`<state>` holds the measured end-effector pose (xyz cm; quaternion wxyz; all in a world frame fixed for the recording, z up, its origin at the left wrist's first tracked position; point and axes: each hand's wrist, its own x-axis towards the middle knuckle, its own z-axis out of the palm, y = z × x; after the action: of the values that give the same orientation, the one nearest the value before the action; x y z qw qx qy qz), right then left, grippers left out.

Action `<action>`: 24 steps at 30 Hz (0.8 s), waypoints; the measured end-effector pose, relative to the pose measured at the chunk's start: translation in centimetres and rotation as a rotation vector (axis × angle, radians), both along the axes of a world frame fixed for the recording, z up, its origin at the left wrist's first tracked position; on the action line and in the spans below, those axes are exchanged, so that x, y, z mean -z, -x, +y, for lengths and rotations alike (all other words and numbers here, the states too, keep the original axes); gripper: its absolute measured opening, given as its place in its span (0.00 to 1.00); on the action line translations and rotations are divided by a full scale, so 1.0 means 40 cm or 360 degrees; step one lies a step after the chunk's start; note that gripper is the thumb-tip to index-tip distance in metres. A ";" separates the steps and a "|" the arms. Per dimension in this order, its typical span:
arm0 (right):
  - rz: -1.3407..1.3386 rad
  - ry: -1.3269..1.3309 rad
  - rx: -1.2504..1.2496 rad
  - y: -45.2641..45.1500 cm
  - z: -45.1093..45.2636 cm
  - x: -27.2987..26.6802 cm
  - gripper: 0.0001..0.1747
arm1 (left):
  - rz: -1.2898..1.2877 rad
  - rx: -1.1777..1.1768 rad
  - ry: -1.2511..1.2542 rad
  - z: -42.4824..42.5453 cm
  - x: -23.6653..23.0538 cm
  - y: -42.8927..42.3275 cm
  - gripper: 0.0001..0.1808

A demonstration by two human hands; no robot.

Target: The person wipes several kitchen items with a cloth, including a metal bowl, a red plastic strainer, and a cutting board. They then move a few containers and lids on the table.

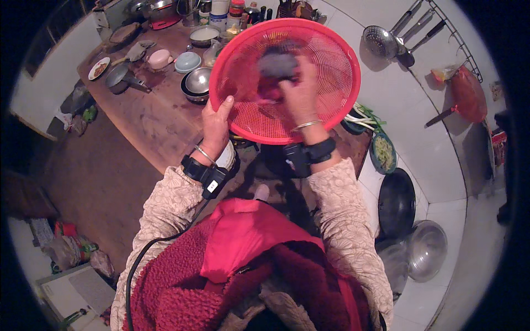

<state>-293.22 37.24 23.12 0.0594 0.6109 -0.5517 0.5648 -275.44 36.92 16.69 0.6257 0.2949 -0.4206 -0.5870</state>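
Note:
A red plastic mesh colander point(336, 85) is tilted up in front of me, above the counter. My left hand point(216, 130) grips its lower left rim, with the thumb lying on the inner side. Inside the colander is my right hand point(300, 93), closed around a grey cloth point(278, 65). Both the cloth and the fingers are blurred, and the cloth lies against or just over the mesh. Some dark and reddish shapes below the cloth are too smeared to name. The far fingers of my left hand are hidden behind the colander.
A brown table point(153, 120) bears a small pan point(118, 78), metal bowls point(198, 80) and a plate of food point(99, 68). To the right are spring onions point(364, 118), a green dish of shredded food point(384, 153) and a black wok point(396, 202). Ladles point(380, 42) hang on the wall.

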 end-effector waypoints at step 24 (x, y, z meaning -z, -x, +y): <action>-0.0142 -0.2102 -0.1761 0.065 0.177 0.119 0.23 | -0.0252 -0.0397 0.0237 -0.031 0.021 -0.045 0.18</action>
<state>-295.83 44.32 18.36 -0.6133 0.6784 -0.3919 0.0996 -273.63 35.69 15.85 0.6788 0.3430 -0.4709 -0.4471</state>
